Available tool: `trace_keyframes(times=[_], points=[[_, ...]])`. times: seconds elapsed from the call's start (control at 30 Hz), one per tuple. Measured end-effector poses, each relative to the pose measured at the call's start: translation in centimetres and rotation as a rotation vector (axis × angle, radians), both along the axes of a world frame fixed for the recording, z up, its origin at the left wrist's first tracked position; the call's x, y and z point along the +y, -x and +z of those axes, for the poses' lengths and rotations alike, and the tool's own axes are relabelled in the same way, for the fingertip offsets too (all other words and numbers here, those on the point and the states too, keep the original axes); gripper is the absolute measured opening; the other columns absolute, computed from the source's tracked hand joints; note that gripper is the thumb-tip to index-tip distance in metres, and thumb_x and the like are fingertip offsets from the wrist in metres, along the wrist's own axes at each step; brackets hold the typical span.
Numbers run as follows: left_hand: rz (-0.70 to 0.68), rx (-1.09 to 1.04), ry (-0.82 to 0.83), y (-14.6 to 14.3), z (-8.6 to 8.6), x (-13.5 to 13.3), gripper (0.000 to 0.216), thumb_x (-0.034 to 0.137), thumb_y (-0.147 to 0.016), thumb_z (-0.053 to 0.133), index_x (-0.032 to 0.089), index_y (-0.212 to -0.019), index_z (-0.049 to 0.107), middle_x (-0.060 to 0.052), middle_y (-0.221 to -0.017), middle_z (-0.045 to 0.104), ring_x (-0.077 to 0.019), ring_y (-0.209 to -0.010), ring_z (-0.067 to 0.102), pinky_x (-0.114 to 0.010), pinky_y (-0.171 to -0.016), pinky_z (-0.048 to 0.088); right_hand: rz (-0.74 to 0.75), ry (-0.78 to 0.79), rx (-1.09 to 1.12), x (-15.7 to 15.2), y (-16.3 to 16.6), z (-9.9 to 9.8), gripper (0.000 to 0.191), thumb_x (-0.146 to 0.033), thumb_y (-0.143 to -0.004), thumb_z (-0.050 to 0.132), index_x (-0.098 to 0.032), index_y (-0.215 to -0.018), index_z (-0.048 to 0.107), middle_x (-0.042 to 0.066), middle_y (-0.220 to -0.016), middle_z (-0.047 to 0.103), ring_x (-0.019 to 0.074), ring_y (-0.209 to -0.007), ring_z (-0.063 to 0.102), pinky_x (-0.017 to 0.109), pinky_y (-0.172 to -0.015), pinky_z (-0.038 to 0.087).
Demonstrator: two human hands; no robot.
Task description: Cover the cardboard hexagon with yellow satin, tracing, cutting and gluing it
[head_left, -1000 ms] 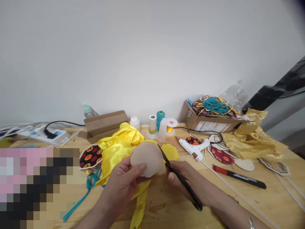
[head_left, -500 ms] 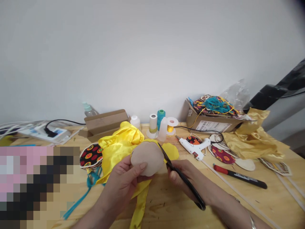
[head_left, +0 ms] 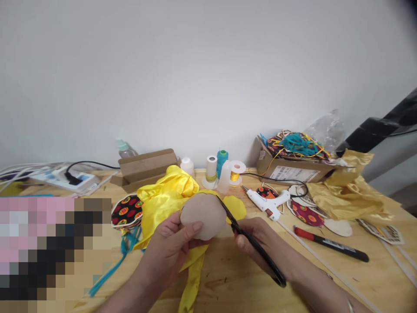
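Note:
My left hand [head_left: 177,239] pinches a pale grey-beige disc with a wavy edge [head_left: 203,215], thumb on its face and fingers behind. Yellow fabric shows along the disc's upper rim and hangs below it as a strip [head_left: 192,282]. Black scissors [head_left: 260,250] are gripped in my right hand [head_left: 252,239], their blades at the disc's upper right edge. Whether the blades touch the cloth I cannot tell. Just behind the blades lies a yellow scalloped piece [head_left: 236,208]. Shiny yellow satin [head_left: 166,195] is heaped beyond my left hand.
A white glue gun [head_left: 267,202] and a red-and-black marker [head_left: 330,244] lie to the right. Thread spools [head_left: 222,161] and a plastic bottle [head_left: 224,177] stand at the back. Cardboard boxes [head_left: 146,167] [head_left: 291,171], patterned fabric pieces [head_left: 127,211] and gold cloth [head_left: 348,195] surround the work.
The view has shifted slightly, so most things sit a little further right. Both hands keep their holds, and the scissors stay at the disc's edge.

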State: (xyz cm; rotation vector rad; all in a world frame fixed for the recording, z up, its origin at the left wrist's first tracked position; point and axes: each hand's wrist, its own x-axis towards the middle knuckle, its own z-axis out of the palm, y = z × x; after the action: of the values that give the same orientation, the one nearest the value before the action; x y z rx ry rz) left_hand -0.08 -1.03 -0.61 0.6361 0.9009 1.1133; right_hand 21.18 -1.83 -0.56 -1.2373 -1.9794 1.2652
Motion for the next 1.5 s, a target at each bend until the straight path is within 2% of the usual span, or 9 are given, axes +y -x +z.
trace_keyframes(times=[0.13,0.3,0.8,1.03,1.17,1.37,1.5], points=[[-0.013,-0.004,-0.014,0.13,0.00,-0.02,0.025,0.018,-0.069,0.081,0.017,-0.093,0.076,-0.007,-0.090,0.077,-0.0197,-0.078,0.071,-0.027,-0.063,0.061,0.005,0.065,0.066,0.07,-0.03,0.18,0.060,-0.076,-0.082,0.043,-0.019,-0.065,0.038,-0.004,-0.062,0.029,0.0097,-0.057,0.025,0.025,-0.047,0.016],[-0.021,-0.019,-0.017,0.24,-0.08,-0.07,0.027,0.019,-0.068,0.082,0.017,-0.094,0.076,-0.007,-0.089,0.077,-0.0196,-0.077,0.071,-0.028,-0.064,0.061,-0.013,0.062,0.091,0.02,-0.05,0.07,0.065,-0.082,-0.077,0.042,-0.019,-0.063,0.038,-0.005,-0.059,0.027,0.0090,-0.055,0.023,0.025,-0.046,0.015],[-0.011,-0.031,-0.025,0.14,0.19,0.03,0.029,0.020,-0.065,0.083,0.018,-0.094,0.076,-0.008,-0.091,0.078,-0.0215,-0.077,0.071,-0.029,-0.063,0.061,-0.081,0.094,0.139,-0.05,0.35,-0.04,0.064,-0.080,-0.071,0.054,-0.019,-0.059,0.039,-0.006,-0.056,0.027,0.0091,-0.054,0.023,0.024,-0.046,0.015],[-0.021,-0.044,-0.047,0.20,0.32,-0.24,0.026,0.018,-0.070,0.081,0.019,-0.095,0.076,-0.007,-0.089,0.078,-0.0196,-0.077,0.071,-0.028,-0.064,0.061,-0.133,0.144,0.105,0.20,0.31,-0.27,0.050,-0.062,-0.070,0.070,-0.016,-0.057,0.054,-0.004,-0.053,0.037,0.0101,-0.054,0.031,0.023,-0.046,0.018],[-0.019,-0.052,-0.045,0.24,0.29,-0.26,0.025,0.018,-0.068,0.081,0.019,-0.093,0.077,-0.006,-0.088,0.078,-0.0196,-0.076,0.071,-0.028,-0.064,0.061,-0.138,0.156,0.109,0.27,0.12,-0.60,0.048,-0.058,-0.068,0.073,-0.016,-0.056,0.055,-0.005,-0.052,0.035,0.0094,-0.052,0.031,0.023,-0.045,0.018],[-0.035,-0.055,-0.051,0.25,0.13,-0.13,0.026,0.018,-0.069,0.080,0.020,-0.095,0.076,-0.006,-0.089,0.078,-0.0200,-0.078,0.071,-0.030,-0.067,0.060,-0.096,0.112,0.073,-0.15,-0.10,-0.15,0.053,-0.066,-0.073,0.065,-0.017,-0.060,0.047,-0.006,-0.054,0.035,0.0087,-0.053,0.027,0.023,-0.045,0.017],[-0.049,-0.027,-0.055,0.34,0.02,-0.19,0.025,0.018,-0.072,0.078,0.019,-0.097,0.076,-0.006,-0.089,0.077,-0.0207,-0.080,0.071,-0.029,-0.068,0.060,-0.045,0.015,0.017,-0.47,-0.20,0.29,0.054,-0.068,-0.078,0.056,-0.019,-0.063,0.041,-0.005,-0.059,0.033,0.0091,-0.055,0.026,0.023,-0.045,0.016]])
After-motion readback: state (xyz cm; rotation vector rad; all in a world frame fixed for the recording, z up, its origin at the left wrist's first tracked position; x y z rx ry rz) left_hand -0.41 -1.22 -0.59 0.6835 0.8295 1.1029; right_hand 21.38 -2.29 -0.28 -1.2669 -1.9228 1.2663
